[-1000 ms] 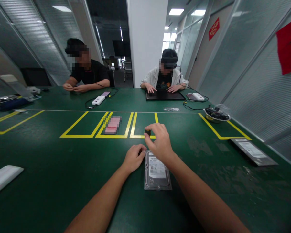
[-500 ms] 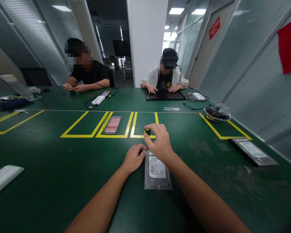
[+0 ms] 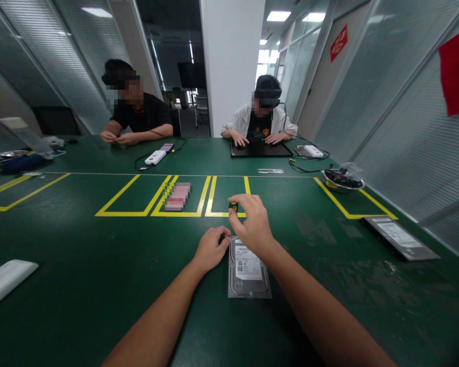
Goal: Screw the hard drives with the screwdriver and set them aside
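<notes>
A silver hard drive [image 3: 248, 270] with a white label lies flat on the green table [image 3: 137, 285] in front of me. My right hand [image 3: 250, 219] is above its far end, thumb and fingers pinching a small black and yellow screwdriver handle [image 3: 233, 207]. The tool's thin shaft points down toward the drive's far left corner; its tip is hard to make out. At that same corner rests my left hand [image 3: 213, 248], its fingers closed together near the shaft. Whatever they may hold is too small to tell.
A second hard drive [image 3: 401, 238] lies at the right, below a bowl of dark parts [image 3: 343, 179]. A pinkish blurred object [image 3: 178, 197] sits within yellow tape. A white object [image 3: 9, 280] is at left. Two people sit across the table, one touching a black panel [image 3: 260, 149].
The screwdriver handle has turned slightly between my right fingers, its yellow marking now facing differently. My left hand has stayed in place.
</notes>
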Demonstrator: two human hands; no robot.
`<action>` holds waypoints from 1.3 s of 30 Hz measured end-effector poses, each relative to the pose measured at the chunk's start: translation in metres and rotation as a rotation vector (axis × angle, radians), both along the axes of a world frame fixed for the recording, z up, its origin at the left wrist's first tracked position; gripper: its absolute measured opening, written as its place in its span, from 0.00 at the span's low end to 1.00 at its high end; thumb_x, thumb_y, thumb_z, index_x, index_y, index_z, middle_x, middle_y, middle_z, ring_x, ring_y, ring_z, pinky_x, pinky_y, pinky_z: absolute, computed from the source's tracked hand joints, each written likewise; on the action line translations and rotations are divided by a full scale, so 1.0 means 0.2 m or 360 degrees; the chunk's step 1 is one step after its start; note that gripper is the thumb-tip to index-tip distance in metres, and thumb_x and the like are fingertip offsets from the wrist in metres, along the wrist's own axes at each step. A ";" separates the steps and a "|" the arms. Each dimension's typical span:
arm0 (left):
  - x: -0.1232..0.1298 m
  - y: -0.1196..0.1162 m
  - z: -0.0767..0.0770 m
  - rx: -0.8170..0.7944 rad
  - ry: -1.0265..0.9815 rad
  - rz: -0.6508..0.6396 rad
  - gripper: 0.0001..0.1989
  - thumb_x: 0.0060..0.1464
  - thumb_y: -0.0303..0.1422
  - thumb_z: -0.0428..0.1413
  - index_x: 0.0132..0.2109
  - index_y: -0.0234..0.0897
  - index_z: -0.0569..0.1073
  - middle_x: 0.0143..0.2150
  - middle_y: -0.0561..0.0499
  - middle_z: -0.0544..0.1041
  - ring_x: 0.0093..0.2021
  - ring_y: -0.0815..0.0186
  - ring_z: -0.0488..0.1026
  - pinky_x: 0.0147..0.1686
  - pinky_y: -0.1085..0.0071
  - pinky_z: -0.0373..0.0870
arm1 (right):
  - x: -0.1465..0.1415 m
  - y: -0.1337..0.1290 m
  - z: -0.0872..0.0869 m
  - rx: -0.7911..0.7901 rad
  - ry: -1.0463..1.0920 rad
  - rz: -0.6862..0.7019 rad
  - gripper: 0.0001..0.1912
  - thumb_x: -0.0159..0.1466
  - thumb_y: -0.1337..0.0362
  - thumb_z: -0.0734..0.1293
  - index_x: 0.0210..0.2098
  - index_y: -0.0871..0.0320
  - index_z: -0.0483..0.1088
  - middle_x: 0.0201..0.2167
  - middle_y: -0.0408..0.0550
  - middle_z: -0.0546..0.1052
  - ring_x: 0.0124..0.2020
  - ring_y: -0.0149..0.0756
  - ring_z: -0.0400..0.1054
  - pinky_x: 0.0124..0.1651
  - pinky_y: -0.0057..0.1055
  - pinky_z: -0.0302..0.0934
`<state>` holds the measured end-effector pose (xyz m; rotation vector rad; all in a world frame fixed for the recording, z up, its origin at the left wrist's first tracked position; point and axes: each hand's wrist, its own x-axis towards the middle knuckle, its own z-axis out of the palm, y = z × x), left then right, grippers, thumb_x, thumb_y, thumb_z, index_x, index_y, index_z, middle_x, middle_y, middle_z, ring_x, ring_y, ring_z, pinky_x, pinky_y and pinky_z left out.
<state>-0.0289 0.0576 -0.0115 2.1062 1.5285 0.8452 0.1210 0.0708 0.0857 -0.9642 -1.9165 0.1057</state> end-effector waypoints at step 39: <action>0.00 0.00 0.01 0.0018 0.0033 0.0010 0.05 0.56 0.30 0.50 0.37 0.38 0.71 0.34 0.52 0.75 0.36 0.61 0.69 0.37 0.67 0.62 | 0.02 -0.01 0.01 -0.0002 -0.0158 -0.0167 0.05 0.65 0.62 0.64 0.38 0.55 0.71 0.38 0.47 0.77 0.42 0.41 0.66 0.46 0.40 0.58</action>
